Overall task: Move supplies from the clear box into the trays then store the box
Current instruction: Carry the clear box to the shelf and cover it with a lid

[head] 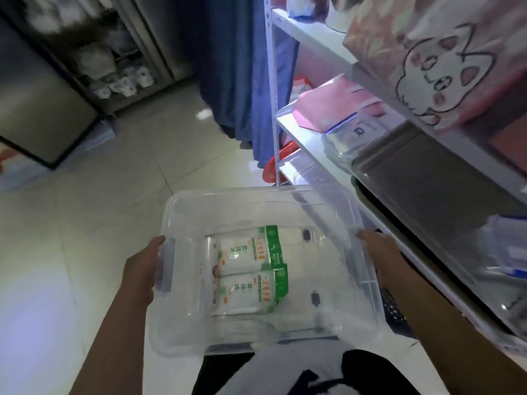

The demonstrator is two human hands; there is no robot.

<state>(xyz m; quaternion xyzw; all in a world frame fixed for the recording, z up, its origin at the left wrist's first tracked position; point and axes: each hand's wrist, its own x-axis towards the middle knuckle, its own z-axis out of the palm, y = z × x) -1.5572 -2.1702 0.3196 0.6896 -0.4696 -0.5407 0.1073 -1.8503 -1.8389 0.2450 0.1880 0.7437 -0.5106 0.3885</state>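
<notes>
The clear box [256, 206] is see-through glossy plastic, the packets [251, 269] inside are shiny film wrap. Floor [114, 189] is smooth glossy tile, shelf [310, 138] looks like white painted metal, and the blue curtain [242, 81] is matt cloth.

floor: pale glossy tiles [114, 195], light glare at lower left.
curtain: blue cloth [236, 81] hanging just left of the shelf post.
shelf unit: white metal rack [308, 32] on the right, several levels.
pink item: flat pink packet [322, 104] on the mid shelf.
cat box: pinkish box w/ cartoon cat face [445, 67] on an upper level.
red item: red plastic thing [271, 169] low by the post, partly hidden.
cabinet: dark unit [108, 52] at back left, blurred white bundles inside.
</notes>
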